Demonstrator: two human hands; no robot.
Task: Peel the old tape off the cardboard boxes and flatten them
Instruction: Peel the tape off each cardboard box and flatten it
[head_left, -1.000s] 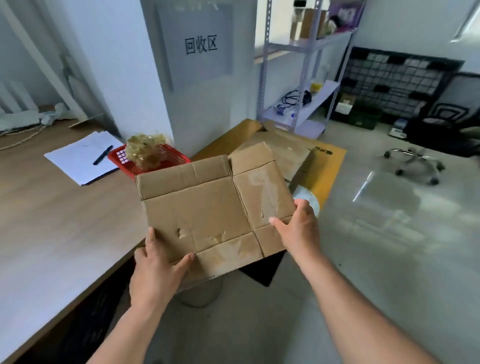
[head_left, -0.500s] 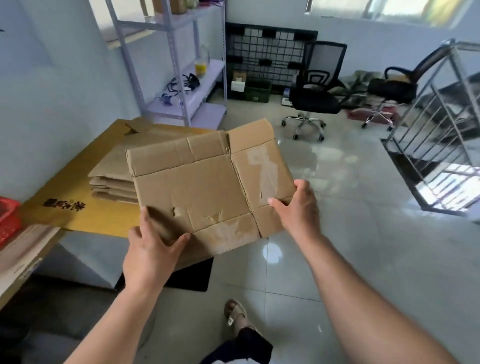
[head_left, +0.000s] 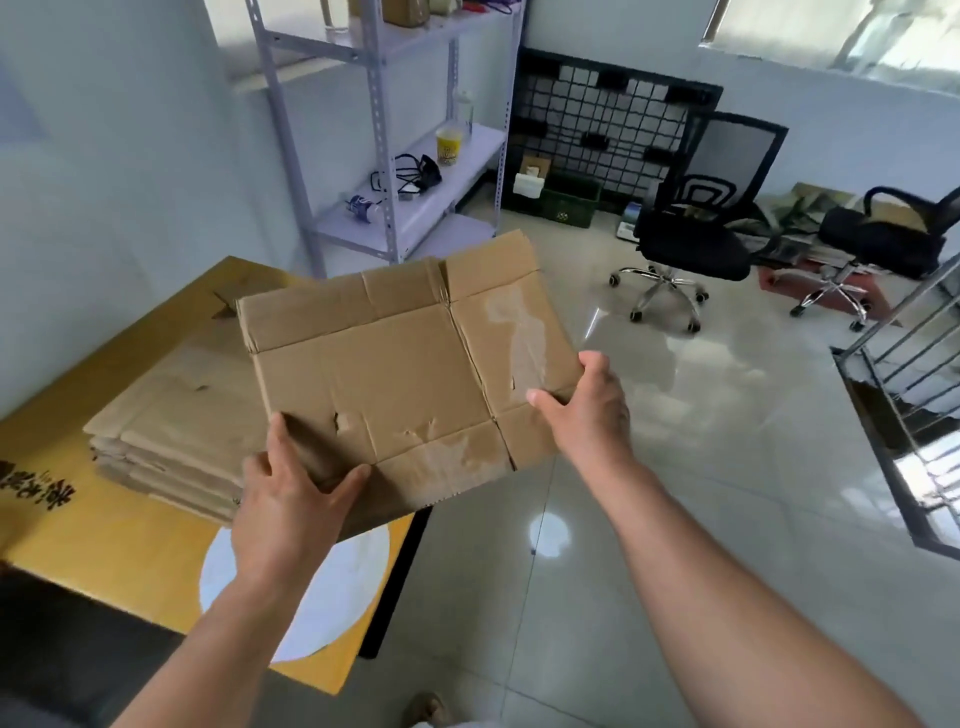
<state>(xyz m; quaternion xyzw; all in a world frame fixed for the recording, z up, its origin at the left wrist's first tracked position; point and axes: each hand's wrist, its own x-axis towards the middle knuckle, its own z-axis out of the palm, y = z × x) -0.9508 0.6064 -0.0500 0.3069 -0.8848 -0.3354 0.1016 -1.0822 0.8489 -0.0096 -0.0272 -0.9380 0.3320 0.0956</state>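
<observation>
- The left hand (head_left: 291, 499) grips the near left corner of a flattened cardboard box (head_left: 395, 374), thumb on top and pointing right, forefinger lying along the left edge.
- The right hand (head_left: 584, 410) holds the box's right edge near its bottom corner, thumb pressed on the top face, the other fingers curled round behind.
- The box is held in the air between both hands, nearly flat, its far edge tilted slightly up, with pale patches on the right panel and along the near flap.
- Below and to the left of the left hand lies a stack of flattened boxes (head_left: 171, 426), resting on a large yellow sheet (head_left: 119, 551) with a white circle under the left wrist.
- Beyond the hands stands a metal shelf rack (head_left: 384, 135) holding a yellow cup (head_left: 449, 145) and some cables.
- Further off to the right of the right hand are two black office chairs (head_left: 696, 234) on the glossy tiled floor (head_left: 701, 467).
</observation>
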